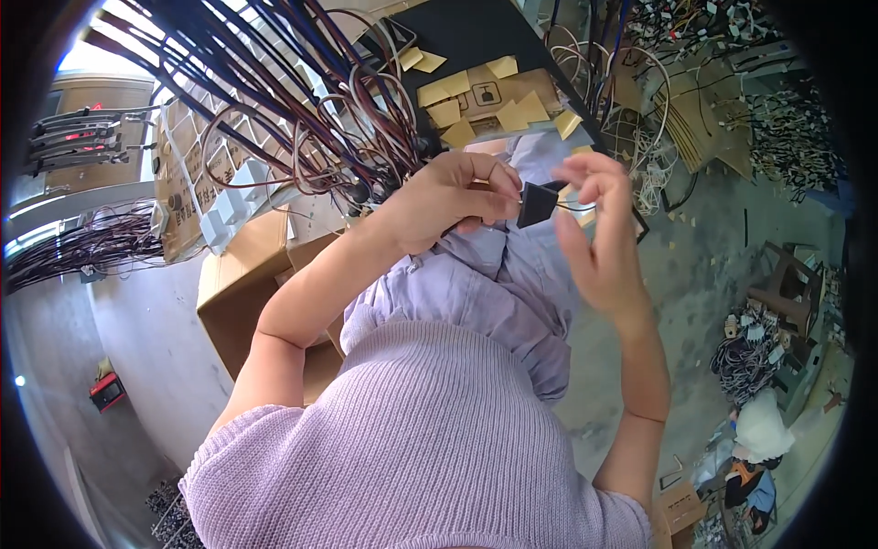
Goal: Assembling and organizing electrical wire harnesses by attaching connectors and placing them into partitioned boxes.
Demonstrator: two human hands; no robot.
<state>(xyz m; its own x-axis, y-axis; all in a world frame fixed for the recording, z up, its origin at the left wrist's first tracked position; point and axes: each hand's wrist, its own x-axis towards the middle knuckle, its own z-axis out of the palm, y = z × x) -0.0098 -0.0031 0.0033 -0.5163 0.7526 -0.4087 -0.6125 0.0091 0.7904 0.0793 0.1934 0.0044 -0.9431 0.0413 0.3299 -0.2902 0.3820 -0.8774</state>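
Note:
Over my lap, my left hand [466, 199] is closed, its thumb and fingertips pinching the left edge of a small black four-sided piece [538, 204]. Thin dark wires [574, 208] run from the right side of this piece toward my right hand; its exact kind is unclear. My right hand [605, 224] is raised just right of the piece, thumb and fingers apart, fingertips slightly blurred. A thick bundle of brown, blue and white cables [357, 119] hangs beyond my left hand, with dark round ends near its wrist.
A black board [457, 37] ahead carries cardboard with yellow paper slips [526, 112]. An open cardboard box [242, 261] stands at my left, beside white plastic blocks [240, 201]. Heaps of wires [754, 352] lie on the right floor; a red-and-black case [108, 391] sits far left.

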